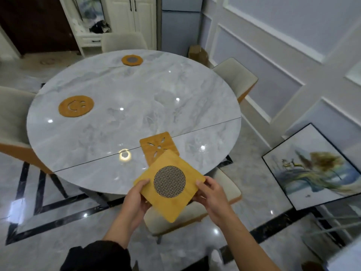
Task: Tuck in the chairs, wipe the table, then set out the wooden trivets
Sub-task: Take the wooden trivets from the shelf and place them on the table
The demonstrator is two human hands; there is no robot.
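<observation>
**A:** Where is the square wooden trivet with the round metal mesh centre (pixel 169 184)?

**B:** In the air over the near edge of the round grey marble counter (pixel 136 90), turned so one corner points back at the person. The left grip (pixel 136 201) holds its left corner, thumb on top and fingers underneath. The right grip (pixel 213 197) pinches the right corner the same way. The trivet sits between the two grips, touching both.

**A:** And the rest?

**B:** Three lie flat on the counter. The square wooden trivet with the flower cut-out (pixel 158 144) is just beyond the held one, and I cannot tell whether they touch. The round wooden trivet with the smiley face (pixel 76 106) is on the left, and the octagonal wooden trivet with the grey centre (pixel 132 60) is at the far edge.

**A:** So how should this one go down?

**B:** I'd carry it to the right side, in front of the cream upholstered chair (pixel 234 77), where no trivet lies. Keep it level and lower it flat, mesh up, well in from the rim. Let go with both grips only once it rests. Avoid sliding it across the glossy top.
</observation>
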